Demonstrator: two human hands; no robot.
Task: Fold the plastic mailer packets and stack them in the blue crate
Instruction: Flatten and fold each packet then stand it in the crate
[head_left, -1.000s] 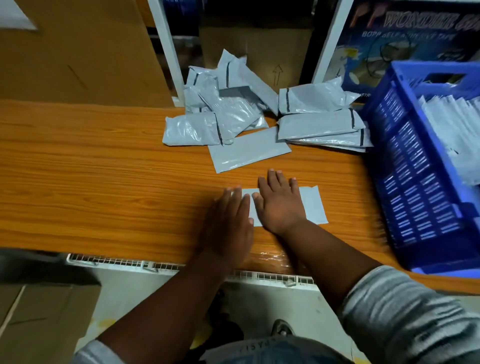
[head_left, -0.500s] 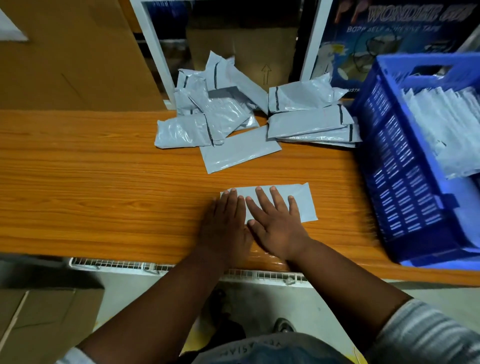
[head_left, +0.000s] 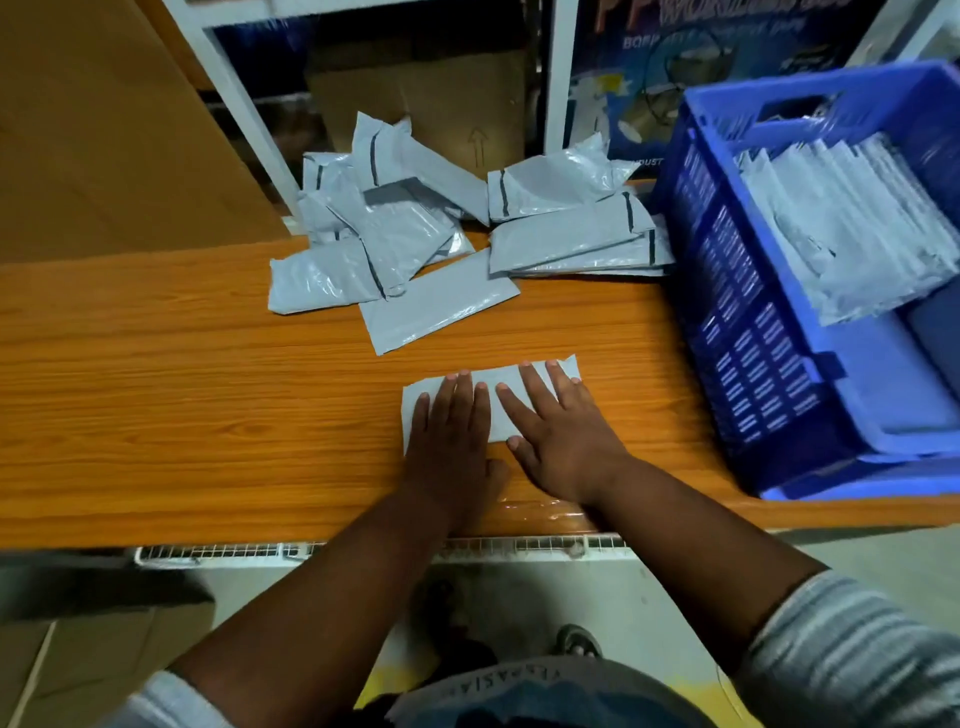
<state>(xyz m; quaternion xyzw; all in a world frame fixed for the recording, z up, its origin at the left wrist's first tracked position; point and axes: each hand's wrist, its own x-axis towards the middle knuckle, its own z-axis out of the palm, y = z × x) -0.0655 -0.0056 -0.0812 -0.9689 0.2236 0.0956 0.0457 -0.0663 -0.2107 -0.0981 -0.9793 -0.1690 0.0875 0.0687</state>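
A folded grey mailer packet (head_left: 498, 384) lies flat on the wooden table near its front edge. My left hand (head_left: 452, 436) presses flat on its left half, fingers together. My right hand (head_left: 558, 431) presses flat on its right half, fingers spread. A loose heap of unfolded grey mailer packets (head_left: 415, 244) lies farther back. At the right stands the blue crate (head_left: 737, 332), holding a stack of folded packets (head_left: 852, 228).
The wooden table (head_left: 182, 395) runs left to right. Behind it are a white shelf post (head_left: 234, 93), cardboard boxes (head_left: 104, 130) and a printed blue carton (head_left: 634, 78). Below the table edge is a metal grille (head_left: 234, 552) and the floor.
Both hands have slid forward and apart over the folded packet, my left hand now on top of its left half. The view has tilted, bringing the crate nearer.
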